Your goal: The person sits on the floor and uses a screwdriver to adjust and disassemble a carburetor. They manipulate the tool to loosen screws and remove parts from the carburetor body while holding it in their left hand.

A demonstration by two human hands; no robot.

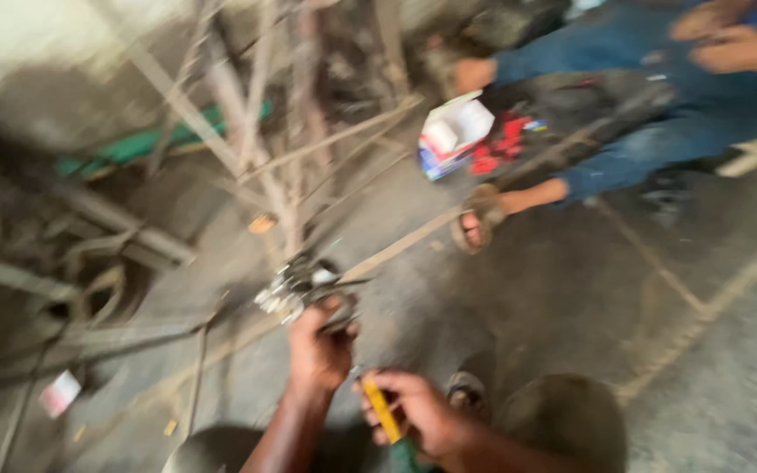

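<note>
An open cardboard box [454, 133], white inside with blue and red sides, lies on the concrete floor [571, 307] near another person's sandalled foot [477, 219]; the blur hides whatever it holds. Beside it sits a dark bag [562, 109] with red items [499, 149] spilling at its mouth.

The left hand [319, 349] reaches forward from below, wrist straight, fingers curled tight around a small shiny metal part [295, 287] held just above the floor. The right hand [418, 412] sits nearer the body, just beside the left wrist, closed in a fist on one yellow-handled tool [380, 410] that slants up toward the metal part; its tip is too blurred to make out.

Two hands, one tool and one metal part show. Thin metal rods [247, 114] stand tangled behind.
</note>
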